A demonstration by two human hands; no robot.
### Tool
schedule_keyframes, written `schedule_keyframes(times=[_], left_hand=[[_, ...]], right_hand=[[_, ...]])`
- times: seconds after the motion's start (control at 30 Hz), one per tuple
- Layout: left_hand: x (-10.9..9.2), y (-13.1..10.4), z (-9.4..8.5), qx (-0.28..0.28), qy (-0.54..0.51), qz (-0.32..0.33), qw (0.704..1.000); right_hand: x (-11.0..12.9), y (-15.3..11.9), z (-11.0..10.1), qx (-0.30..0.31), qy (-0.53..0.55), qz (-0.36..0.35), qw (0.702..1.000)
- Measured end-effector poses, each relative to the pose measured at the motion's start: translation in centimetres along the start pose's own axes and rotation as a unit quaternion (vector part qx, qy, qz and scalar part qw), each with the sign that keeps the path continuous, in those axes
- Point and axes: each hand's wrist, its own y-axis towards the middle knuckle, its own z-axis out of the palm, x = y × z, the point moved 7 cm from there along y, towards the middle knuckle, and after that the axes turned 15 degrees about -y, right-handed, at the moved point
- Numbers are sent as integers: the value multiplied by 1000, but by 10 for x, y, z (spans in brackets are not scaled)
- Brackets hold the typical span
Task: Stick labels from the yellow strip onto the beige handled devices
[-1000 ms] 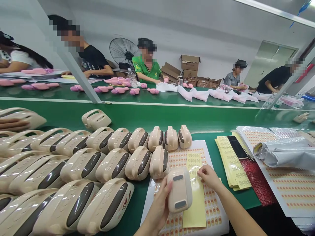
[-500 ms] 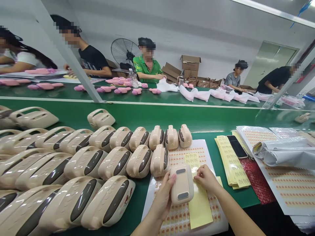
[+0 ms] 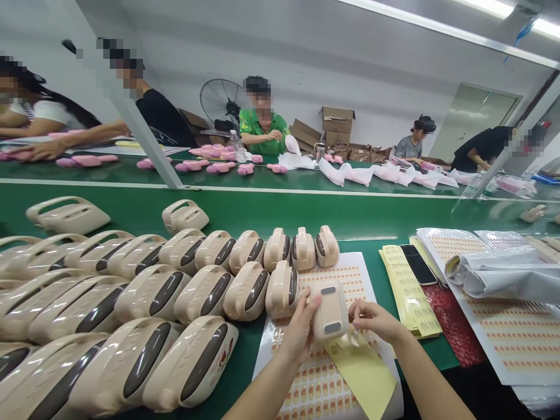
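No legible text, brand, number or sign anywhere. Rows of small orange marks on the white sticker sheet (image 3: 345, 274) — too small to read. Fine print on the yellow label strips (image 3: 409, 291) (blurred to grey lines), likewise unreadable. Orange-printed sheets (image 3: 520, 338) at far right — same case. Cardboard boxes (image 3: 336, 119) by the back wall bare of any readable marking. A reddish pattern on the nearest beige device (image 3: 192, 367), not decipherable as lettering.

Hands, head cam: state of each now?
Left hand: closed on the beige device.
Right hand: fingers curled beside device; holding anything cannot be told.
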Motion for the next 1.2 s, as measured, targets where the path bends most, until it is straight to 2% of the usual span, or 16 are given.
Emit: schedule_keyframes(times=[0.13,0.27,0.43,0.7,0.97,1.1,1.2], left_hand=[[3,3,-2,9,7,3,1000],[5,5,-4,15,11,7,1000],[6,5,-3,20,6,13,1000],[6,3,-2,22,-1,8,1000],[6,4,-4,12,2,7,1000],[7,4,-4,14,-4,3,1000],[7,2,-2,14,-7,6,1000]], right_hand=[[43,0,-12,-67,13,-49,996],[68,8,-7,-123,-76,-48,988],[69,14,-6,-156,-160,-19,975],[70,15,-8,-157,-168,-1,973],[71,19,-6,-148,-184,-13,972],[71,18,-2,-181,-206,-12,962],[76,14,1,-223,-216,-52,949]])
